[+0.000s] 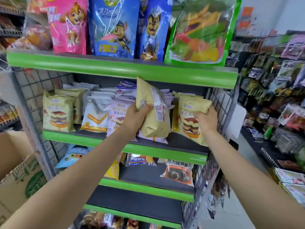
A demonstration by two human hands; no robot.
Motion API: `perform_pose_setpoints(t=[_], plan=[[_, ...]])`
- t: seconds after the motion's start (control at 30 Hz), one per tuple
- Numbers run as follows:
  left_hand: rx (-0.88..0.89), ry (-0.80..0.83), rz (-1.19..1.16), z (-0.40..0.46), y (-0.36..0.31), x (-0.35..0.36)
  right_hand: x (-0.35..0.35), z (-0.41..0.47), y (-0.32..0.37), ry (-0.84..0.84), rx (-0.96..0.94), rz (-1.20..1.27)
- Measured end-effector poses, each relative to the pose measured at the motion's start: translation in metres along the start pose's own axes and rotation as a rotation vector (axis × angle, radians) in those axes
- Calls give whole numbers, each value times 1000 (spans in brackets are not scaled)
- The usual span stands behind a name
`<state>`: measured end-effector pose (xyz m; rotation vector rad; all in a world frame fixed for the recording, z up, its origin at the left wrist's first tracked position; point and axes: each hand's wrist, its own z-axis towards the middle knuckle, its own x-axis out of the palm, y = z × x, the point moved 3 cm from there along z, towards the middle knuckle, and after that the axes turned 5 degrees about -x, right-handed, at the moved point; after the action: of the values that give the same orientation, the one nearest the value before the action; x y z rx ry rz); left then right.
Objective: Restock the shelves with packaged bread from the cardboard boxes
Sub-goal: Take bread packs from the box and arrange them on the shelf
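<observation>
- Here, the left hand (137, 115) is gripping a tan plastic bread packet (152, 111) with its white label side turned outward, fingers curled over the packet's front edge, holding it upright and tilted in front of the green-edged middle shelf (125, 147).
- The right hand (206, 119) is clutching the upper right corner of a second tan bread packet printed with a layered cake slice (191, 119), which is standing at the right end of that same shelf, just beside the grey wire side grille (219, 103).
- More bread packets are standing along the shelf: a matching tan one at the left end (57, 111), then a white-and-orange packet (95, 115) and a pale lilac packet (116, 117), the last partly hidden behind the left wrist.
- A brown cardboard box with green print (19, 177) is sitting at the lower left, beside the shelving unit.
- Above, the top shelf is carrying a pink cartoon-dog pouch (69, 25) and two blue ones beside it.
</observation>
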<state>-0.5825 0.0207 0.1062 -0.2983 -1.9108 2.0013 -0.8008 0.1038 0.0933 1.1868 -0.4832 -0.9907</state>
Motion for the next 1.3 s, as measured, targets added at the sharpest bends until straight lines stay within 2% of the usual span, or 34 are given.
perform_pose_setpoints(t=[0.1, 0.2, 0.3, 0.37, 0.43, 0.5, 0.57, 0.67, 0.73, 0.83, 0.93, 1.0, 1.07, 1.1, 1.2, 1.3], plan=[[-19, 24, -9, 1, 6, -2, 17, 22, -18, 51, 19, -155], [-35, 59, -18, 2, 8, -4, 23, 28, -35, -35, -29, -586], [-85, 116, -25, 2, 9, -6, 22, 17, -33, -127, -250, -903], [-143, 153, -11, 3, 11, -6, 25, 14, -32, -52, -396, -1049], [-199, 182, -17, 1, 15, -5, 27, 13, -36, 145, -372, -1081], [-232, 194, -27, -1, 18, -1, 27, 12, -40, 274, -298, -1012], [-255, 193, -22, -2, 19, 3, 25, 10, -42, 331, -267, -948], [-226, 197, -23, -3, 16, 18, 20, 11, -38, 344, -192, -773], [-149, 159, 10, 0, 16, 35, 13, 10, -30, 347, -14, -576], [-1, 53, 207, 2, 21, 66, 5, 4, -18, 398, 301, -108], [125, 10, 458, -3, 26, 100, 3, 0, -14, 496, 339, 121], [71, 183, 475, -5, 35, 120, 3, -2, -11, 498, 313, 255], [-51, 421, 369, -6, 44, 127, 1, -1, -10, 446, 320, 339], [-103, 485, 321, -5, 46, 126, -1, 3, -13, 409, 320, 374], [-154, 534, 167, 6, 50, 112, 0, 6, -12, 375, 340, 474], [-119, 610, 80, 14, 55, 106, 7, 4, -13, 345, 342, 540]])
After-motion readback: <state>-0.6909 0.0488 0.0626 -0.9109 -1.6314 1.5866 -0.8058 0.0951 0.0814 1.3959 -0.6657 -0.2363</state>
